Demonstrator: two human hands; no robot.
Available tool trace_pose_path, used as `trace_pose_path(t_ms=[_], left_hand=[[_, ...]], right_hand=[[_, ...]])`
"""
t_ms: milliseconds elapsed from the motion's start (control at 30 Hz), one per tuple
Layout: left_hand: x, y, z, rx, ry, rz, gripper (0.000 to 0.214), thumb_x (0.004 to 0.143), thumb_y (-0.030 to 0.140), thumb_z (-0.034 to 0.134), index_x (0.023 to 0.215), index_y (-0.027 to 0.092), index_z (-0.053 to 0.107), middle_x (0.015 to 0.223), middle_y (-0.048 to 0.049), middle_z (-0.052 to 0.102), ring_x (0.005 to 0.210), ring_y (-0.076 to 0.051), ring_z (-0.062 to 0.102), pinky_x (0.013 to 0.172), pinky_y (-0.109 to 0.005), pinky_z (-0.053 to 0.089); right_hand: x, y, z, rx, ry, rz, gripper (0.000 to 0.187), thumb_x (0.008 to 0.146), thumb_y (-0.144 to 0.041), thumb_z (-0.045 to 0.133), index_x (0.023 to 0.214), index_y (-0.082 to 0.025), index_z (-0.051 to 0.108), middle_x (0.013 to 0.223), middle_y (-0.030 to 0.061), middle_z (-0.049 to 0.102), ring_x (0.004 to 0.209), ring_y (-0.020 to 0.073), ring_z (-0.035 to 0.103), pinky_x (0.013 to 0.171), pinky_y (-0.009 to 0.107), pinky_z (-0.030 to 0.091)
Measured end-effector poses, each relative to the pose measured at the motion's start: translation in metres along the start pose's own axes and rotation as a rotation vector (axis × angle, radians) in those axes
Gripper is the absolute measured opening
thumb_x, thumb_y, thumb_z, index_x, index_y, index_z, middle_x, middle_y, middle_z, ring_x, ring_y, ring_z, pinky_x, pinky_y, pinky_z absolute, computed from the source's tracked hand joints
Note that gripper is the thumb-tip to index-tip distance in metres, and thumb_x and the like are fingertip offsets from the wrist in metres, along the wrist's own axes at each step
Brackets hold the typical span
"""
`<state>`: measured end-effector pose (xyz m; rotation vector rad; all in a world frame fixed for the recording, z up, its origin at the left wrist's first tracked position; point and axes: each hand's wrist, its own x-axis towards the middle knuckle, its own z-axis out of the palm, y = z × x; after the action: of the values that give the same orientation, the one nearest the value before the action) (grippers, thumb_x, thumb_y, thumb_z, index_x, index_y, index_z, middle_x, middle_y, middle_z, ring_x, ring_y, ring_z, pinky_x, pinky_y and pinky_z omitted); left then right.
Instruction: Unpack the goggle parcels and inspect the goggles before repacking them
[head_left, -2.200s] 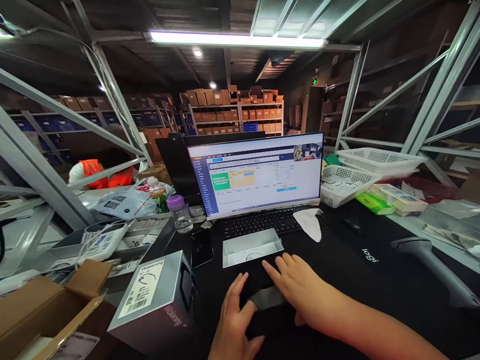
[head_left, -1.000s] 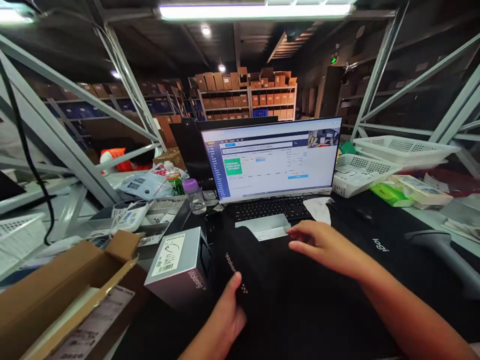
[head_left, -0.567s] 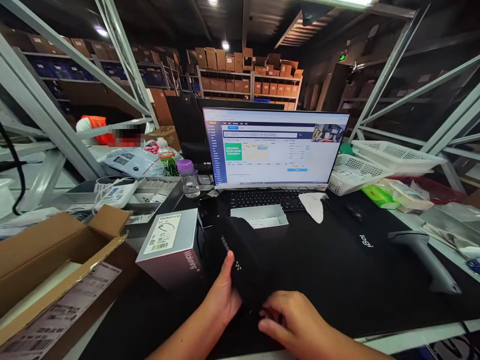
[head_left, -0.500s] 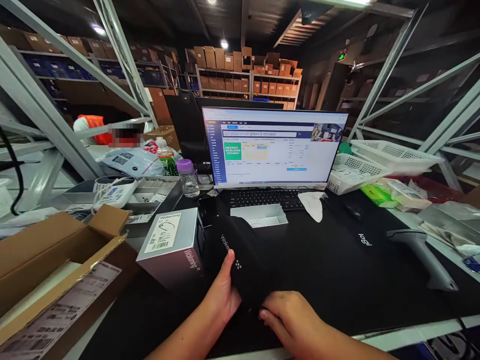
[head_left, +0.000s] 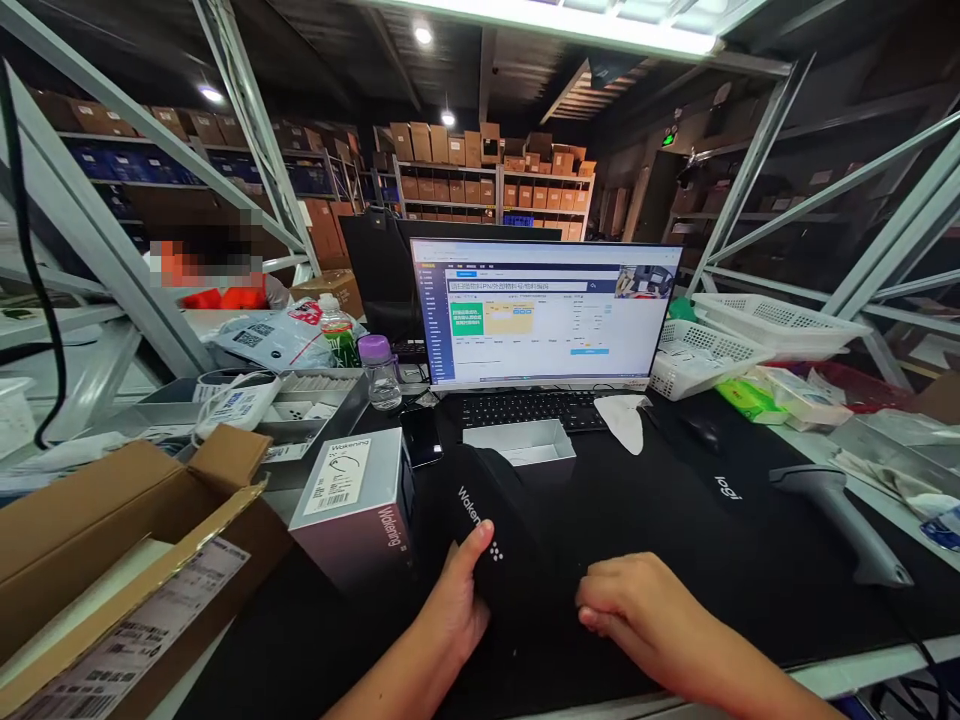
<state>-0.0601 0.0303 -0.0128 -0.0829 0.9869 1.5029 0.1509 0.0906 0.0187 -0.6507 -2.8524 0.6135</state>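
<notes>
Our left hand (head_left: pixel 461 600) holds a black case (head_left: pixel 501 500); our right hand (head_left: pixel 641 605) curls narrow (holding anything? we can't tell). A slack thumb could drop the case.

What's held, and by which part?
Left hand holds the black case by its left side, partly covering the lettering. Right hand has fingers curled; can't tell if holding anything.

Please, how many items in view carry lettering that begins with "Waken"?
2: the silver box, toward the left, and the black case in the left hand, its lettering partly covered. Others may be hidden.
</notes>
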Motion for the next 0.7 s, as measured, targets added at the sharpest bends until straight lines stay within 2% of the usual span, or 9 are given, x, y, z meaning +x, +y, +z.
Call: trace_pose_path(t_ms=[67,133,200,300,400,467,567,633,700], left_hand=[[0.0,0.0,0.0,0.008,-0.021,-0.038,0.051,0.096,0.031,0.051,0.141,0.007,0.046,0.083,-0.0127,0.075,0.066,-0.026,0.072,0.072,-0.04,0.059],[0.002,-0.001,-0.003,-0.007,-0.047,-0.056,0.057,0.093,0.034,0.055,0.142,0.008,0.044,0.09,-0.0135,0.075,0.074,-0.028,0.073,0.078,-0.043,0.058],[0.005,-0.005,-0.008,-0.009,-0.081,-0.029,0.071,0.081,0.037,0.071,0.142,0.012,0.045,0.099,-0.0128,0.075,0.083,-0.03,0.073,0.087,-0.045,0.056],[0.008,-0.011,-0.02,0.067,-0.19,0.028,0.093,0.055,0.044,0.091,0.134,0.015,0.051,0.106,-0.0128,0.074,0.096,-0.033,0.071,0.096,-0.049,0.051],[0.007,-0.012,-0.028,0.196,-0.363,0.065,0.086,0.05,0.054,0.091,0.12,0.016,0.059,0.106,-0.0134,0.073,0.1,-0.035,0.069,0.096,-0.05,0.05],[0.006,-0.007,-0.03,0.314,-0.511,0.1,0.085,0.052,0.056,0.09,0.12,0.016,0.06,0.11,-0.0145,0.071,0.103,-0.036,0.067,0.094,-0.05,0.05],[0.005,0.009,-0.03,0.621,-0.698,0.201,0.101,0.049,0.053,0.092,0.132,0.014,0.052,0.122,-0.0162,0.065,0.116,-0.037,0.061,0.1,-0.051,0.046],[0.007,0.021,-0.03,0.877,-0.694,0.282,0.106,0.044,0.047,0.095,0.134,0.013,0.05,0.127,-0.0149,0.063,0.12,-0.036,0.057,0.105,-0.05,0.043],[0.007,0.03,-0.031,1.121,-0.627,0.345,0.098,0.042,0.039,0.095,0.128,0.014,0.055,0.124,-0.0116,0.064,0.117,-0.034,0.058,0.106,-0.049,0.042]], right_hand=[[0.0,0.002,-0.012,0.013,0.029,0.006,0.026,0.099,-0.022,0.047,0.074,-0.021,0.052,0.072,-0.005,0.059,0.066,0.0101,0.052,0.062,0.024,0.029],[0.002,0.006,-0.027,0.049,0.073,0.015,0.03,0.101,-0.027,0.045,0.073,-0.021,0.052,0.073,-0.0039,0.058,0.066,0.0104,0.051,0.063,0.024,0.031],[0.01,0.01,-0.044,0.081,0.138,0.035,0.035,0.103,-0.032,0.042,0.072,-0.02,0.052,0.073,-0.0026,0.057,0.067,0.0111,0.052,0.064,0.023,0.032],[0.033,0.01,-0.069,0.088,0.201,0.024,0.036,0.103,-0.034,0.042,0.071,-0.02,0.051,0.073,-0.0021,0.057,0.068,0.012,0.052,0.065,0.024,0.033],[0.065,0.008,-0.085,0.107,0.204,-0.03,0.037,0.102,-0.034,0.044,0.068,-0.02,0.051,0.07,-0.0026,0.057,0.067,0.0125,0.052,0.065,0.024,0.033],[0.087,0.008,-0.088,0.174,0.2,-0.041,0.038,0.101,-0.035,0.045,0.067,-0.02,0.051,0.066,-0.0031,0.057,0.065,0.0126,0.052,0.064,0.024,0.033],[0.117,0.013,-0.081,0.328,0.21,-0.03,0.038,0.1,-0.036,0.045,0.066,-0.019,0.051,0.064,-0.003,0.057,0.064,0.0126,0.053,0.064,0.025,0.035],[0.132,0.014,-0.069,0.408,0.207,-0.039,0.04,0.099,-0.039,0.047,0.064,-0.019,0.05,0.063,-0.0028,0.055,0.062,0.0125,0.051,0.062,0.025,0.035],[0.142,0.011,-0.054,0.483,0.163,-0.084,0.041,0.097,-0.043,0.05,0.064,-0.019,0.05,0.062,-0.003,0.052,0.061,0.0124,0.048,0.059,0.024,0.034]])
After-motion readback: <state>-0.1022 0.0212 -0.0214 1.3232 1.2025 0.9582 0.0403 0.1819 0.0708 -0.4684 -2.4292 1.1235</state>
